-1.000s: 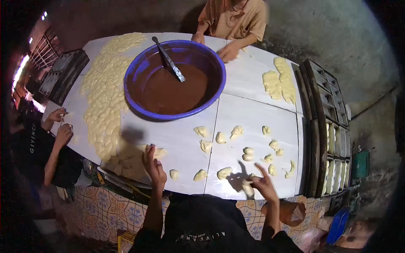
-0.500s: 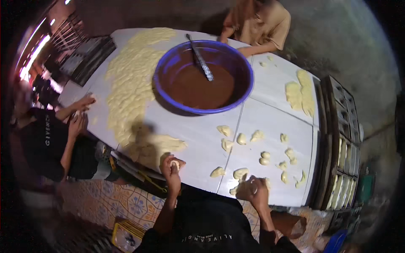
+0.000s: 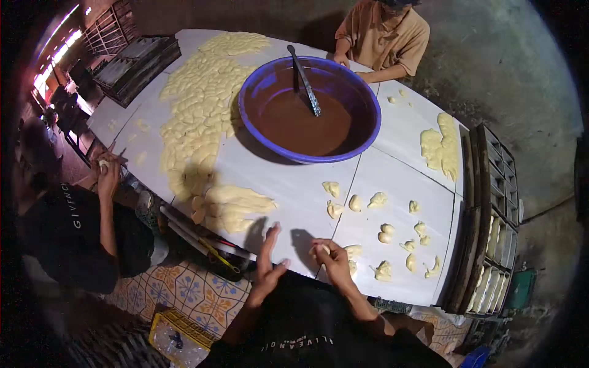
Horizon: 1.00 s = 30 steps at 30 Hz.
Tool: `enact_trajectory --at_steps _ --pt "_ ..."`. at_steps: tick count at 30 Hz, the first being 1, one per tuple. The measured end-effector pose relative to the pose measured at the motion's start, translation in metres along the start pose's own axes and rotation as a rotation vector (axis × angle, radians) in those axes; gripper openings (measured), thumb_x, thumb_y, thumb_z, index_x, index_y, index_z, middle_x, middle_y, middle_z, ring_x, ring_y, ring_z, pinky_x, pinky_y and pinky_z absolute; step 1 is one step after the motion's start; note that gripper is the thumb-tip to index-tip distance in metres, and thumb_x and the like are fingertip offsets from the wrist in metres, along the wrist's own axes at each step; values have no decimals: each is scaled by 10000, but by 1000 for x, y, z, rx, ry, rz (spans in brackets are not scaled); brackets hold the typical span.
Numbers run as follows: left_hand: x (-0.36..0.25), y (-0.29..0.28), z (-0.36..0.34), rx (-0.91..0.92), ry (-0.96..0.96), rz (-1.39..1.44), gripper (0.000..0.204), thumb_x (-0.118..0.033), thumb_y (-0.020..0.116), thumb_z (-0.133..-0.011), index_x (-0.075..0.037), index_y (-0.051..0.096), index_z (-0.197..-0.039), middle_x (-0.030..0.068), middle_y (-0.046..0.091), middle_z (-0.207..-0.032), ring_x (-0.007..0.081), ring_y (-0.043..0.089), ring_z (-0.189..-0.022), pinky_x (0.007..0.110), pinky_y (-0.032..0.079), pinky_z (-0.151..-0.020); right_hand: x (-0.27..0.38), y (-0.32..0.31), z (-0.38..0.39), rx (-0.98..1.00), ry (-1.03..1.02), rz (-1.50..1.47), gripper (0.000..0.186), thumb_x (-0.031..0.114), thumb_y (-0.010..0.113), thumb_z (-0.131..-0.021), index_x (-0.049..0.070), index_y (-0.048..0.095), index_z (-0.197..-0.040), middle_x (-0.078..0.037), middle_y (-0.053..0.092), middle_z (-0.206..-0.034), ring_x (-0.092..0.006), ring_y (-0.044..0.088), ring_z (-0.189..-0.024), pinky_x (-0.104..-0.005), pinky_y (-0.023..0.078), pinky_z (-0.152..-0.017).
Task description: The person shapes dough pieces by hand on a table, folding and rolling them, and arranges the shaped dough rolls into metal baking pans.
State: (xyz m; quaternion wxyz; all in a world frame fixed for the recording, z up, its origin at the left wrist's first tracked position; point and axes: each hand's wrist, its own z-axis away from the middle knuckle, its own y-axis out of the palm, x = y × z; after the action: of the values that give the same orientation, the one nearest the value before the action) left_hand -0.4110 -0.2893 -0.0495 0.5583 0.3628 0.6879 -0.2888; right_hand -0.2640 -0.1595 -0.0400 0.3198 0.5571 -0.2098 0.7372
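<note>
My left hand (image 3: 269, 270) is open at the table's near edge, fingers apart, below a spread of pale dough (image 3: 239, 207). My right hand (image 3: 332, 262) is closed round a small piece of pale dough (image 3: 323, 248). Several loose dough lumps (image 3: 386, 232) lie on the white tiled top (image 3: 304, 202) to its right. A big blue basin (image 3: 372, 136) of brown liquid stands above both hands, with a long utensil (image 3: 310, 92) in it. A sheet of flattened dough pieces (image 3: 193, 110) covers the left of the table.
A co-worker in black (image 3: 86, 239) works at left, one in tan (image 3: 389, 43) across the table. Metal moulds (image 3: 497, 251) line the right end, some holding dough. Stacked trays (image 3: 135, 61) stand at back left, a yellow crate (image 3: 181, 337) on the patterned floor.
My left hand, closed on dough half a second ago, is now open. My right hand has moved left and grips dough. The dough spread near my left has grown. The view has shifted.
</note>
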Motion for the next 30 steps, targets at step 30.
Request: enact_trajectory --at_steps 30 --pt "70 -33 -62 -96 271 -1291 415 -205 432 -957 -54 495 -1339 109 455 -1423 290 322 -1385 525 178 -1132 1 -132 30 -222 -578 -634 154 137 644 -830 3 583 -787 -177 557 -1137 -257 596 -899 -352 508 -767"
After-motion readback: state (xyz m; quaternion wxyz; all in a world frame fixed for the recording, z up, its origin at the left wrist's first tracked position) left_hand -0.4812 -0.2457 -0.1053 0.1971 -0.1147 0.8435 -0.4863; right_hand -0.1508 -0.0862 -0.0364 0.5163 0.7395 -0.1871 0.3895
